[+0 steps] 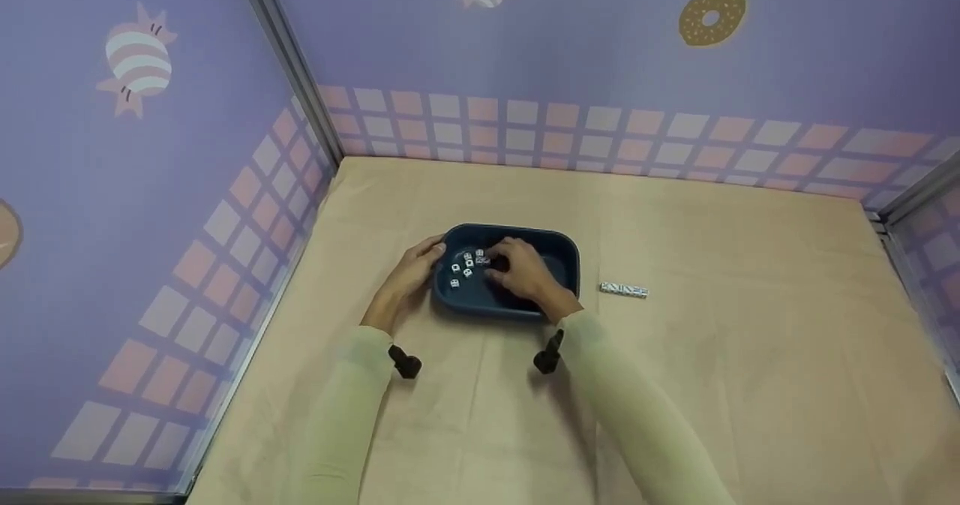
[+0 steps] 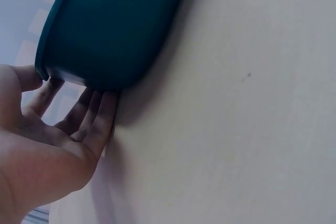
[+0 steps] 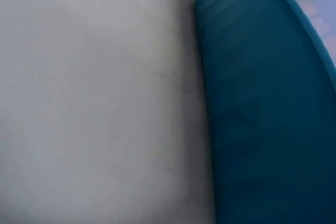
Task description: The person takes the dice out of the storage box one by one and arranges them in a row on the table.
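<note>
A dark blue tray (image 1: 495,312) lies on the cloth, with several small white dice (image 1: 468,272) in its left part. My left hand (image 1: 411,272) holds the tray's left end. In the left wrist view its thumb is at the rim and the fingers (image 2: 100,119) lie against the side below. My right hand (image 1: 523,271) reaches into the tray, fingers bent, thumb and index fingertips right at the dice; I cannot tell whether a die is between them. The right wrist view shows the tray's outer wall (image 3: 262,108), with that hand hidden.
A straight row of white dice (image 1: 623,290) lies on the beige cloth (image 1: 712,385) to the right of the tray. Purple patterned walls (image 1: 525,47) stand behind and at both sides. A dark camera mount (image 1: 405,362) sticks out from each wrist.
</note>
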Demonstrator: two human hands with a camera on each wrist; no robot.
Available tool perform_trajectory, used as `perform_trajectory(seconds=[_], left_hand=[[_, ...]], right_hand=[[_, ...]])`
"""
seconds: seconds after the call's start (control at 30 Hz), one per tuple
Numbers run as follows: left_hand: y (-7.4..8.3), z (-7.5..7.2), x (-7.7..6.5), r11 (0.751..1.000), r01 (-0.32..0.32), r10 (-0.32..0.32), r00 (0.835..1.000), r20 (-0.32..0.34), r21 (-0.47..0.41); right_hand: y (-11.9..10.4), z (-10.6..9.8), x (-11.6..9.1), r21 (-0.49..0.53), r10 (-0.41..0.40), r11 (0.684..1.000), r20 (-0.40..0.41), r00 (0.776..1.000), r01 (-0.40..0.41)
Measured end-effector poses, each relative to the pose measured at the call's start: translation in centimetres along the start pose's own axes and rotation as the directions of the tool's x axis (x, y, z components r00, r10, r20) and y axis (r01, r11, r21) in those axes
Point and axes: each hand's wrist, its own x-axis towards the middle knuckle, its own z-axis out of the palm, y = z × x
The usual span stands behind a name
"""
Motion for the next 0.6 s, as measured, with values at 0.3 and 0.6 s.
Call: perform_trajectory(seconds=[0.3, 0.6], left_hand=[[-0.4, 0.07, 0.1, 0.999, 0.041, -0.041, 0.999, -0.012, 0.017], [-0.35, -0.22, 0.23, 1.0, 0.001, 0.0, 1.0, -0.013, 0.025]], right_hand=[[0.01, 0.36, -0.31, 0.02, 0.022, 1.0, 0.021, 1.0, -0.022], [-0.47, 0.16, -0.33, -0.052, -0.004, 0.999, 0.053, 0.999, 0.006]])
